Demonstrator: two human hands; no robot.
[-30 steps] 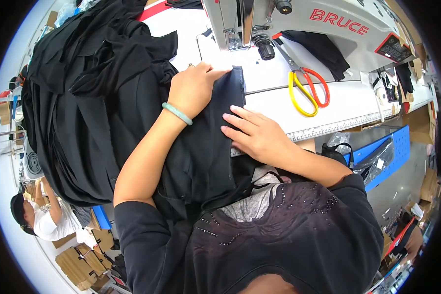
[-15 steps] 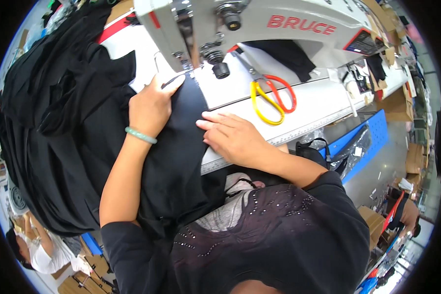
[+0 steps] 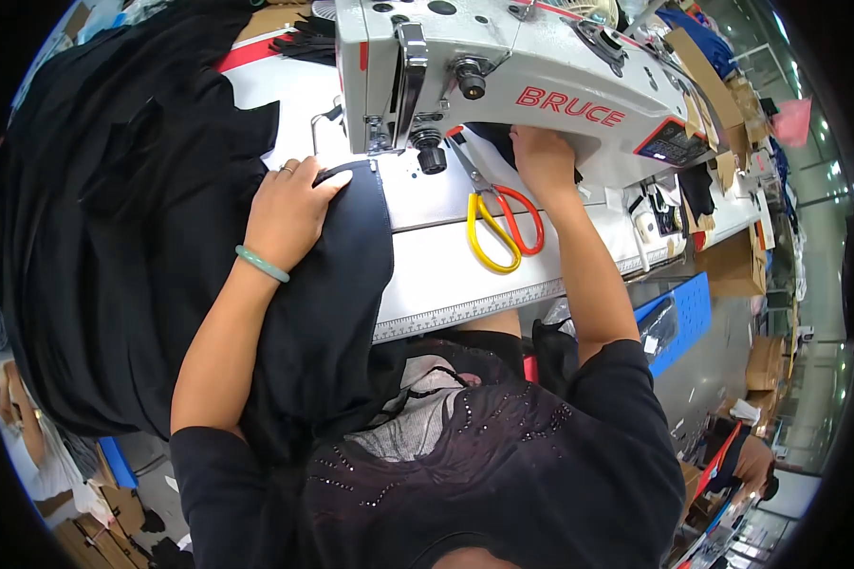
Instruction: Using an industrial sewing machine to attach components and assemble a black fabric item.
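My left hand (image 3: 289, 211), with a green bangle at its wrist, grips the black fabric (image 3: 337, 270) beside the sewing machine's needle area (image 3: 380, 150). Its thumb lies along the fabric's top edge, pointing at the presser foot. A large heap of the same dark cloth (image 3: 114, 266) spreads to the left. My right hand (image 3: 544, 163) reaches under the machine arm (image 3: 565, 100), by a small black cloth piece (image 3: 491, 137); its fingers are mostly hidden there. Scissors (image 3: 491, 223) with one yellow and one red handle lie on the white table, left of my right forearm.
A measuring tape strip (image 3: 474, 308) runs along the table's front edge. Small tools (image 3: 650, 223) and black scraps (image 3: 697, 194) sit at the table's right. A blue panel (image 3: 688, 308) and cardboard boxes (image 3: 764, 365) stand beyond. Another person (image 3: 745, 460) is at the lower right.
My right hand has left the fabric's right edge and moved up and right, under the machine arm. My left hand stays at the fabric near the needle. The view has shifted.
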